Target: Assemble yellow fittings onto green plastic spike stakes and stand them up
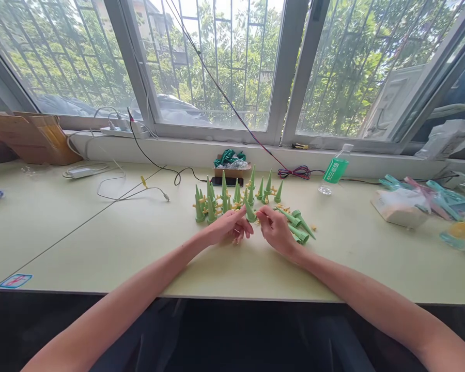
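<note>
A green hollow plastic spike (250, 213) stands point up between my two hands. My left hand (230, 227) is on its left side, the index finger laid against the spike and the other fingers loosely curled below. To the right, my right hand (276, 230) is closed in a pinch close to the spike's side; what lies between its fingertips is too small to make out. Behind my left hand stand several upright green spikes (200, 206), many with small yellow pegs at their sides. Beside my right hand more green spikes (300, 235) lie flat among loose yellow pegs (313, 228).
Behind the spikes are a phone (227, 182) and a small box (232, 171) with green and clear wrapping. A bottle (335, 170) stands at the back right, near a tissue pack (401, 207). Cables (132, 192) cross the left side of the table.
</note>
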